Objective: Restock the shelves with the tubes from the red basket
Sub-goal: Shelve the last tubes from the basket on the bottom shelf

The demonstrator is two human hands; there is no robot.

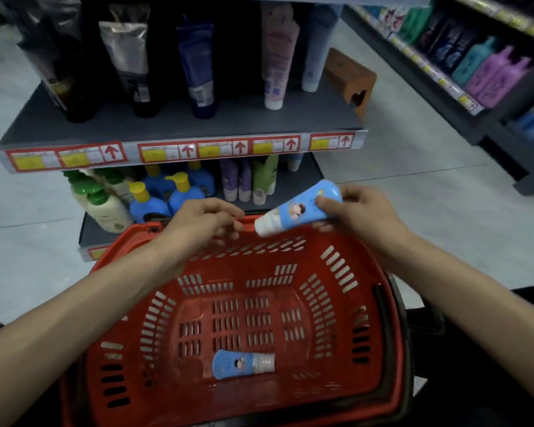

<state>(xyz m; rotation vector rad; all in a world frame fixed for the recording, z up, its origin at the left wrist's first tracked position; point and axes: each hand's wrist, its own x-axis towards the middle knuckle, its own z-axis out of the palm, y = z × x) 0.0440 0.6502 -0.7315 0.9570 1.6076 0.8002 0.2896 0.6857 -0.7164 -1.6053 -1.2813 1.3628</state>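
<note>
A red basket sits low in front of me. One small blue tube with a white cap lies on its floor near the front. My right hand grips a second blue tube by its flat end, cap pointing down-left, above the basket's far rim. My left hand hovers over the far rim with loosely curled fingers, holding nothing, just left of that tube's cap. Beyond stands the grey shelf with upright tubes.
The lower shelf holds cream bottles with green caps, blue bottles with yellow caps, and purple and green tubes. A brown block stands past the upper shelf's right end. Another shelving unit with bottles runs along the right.
</note>
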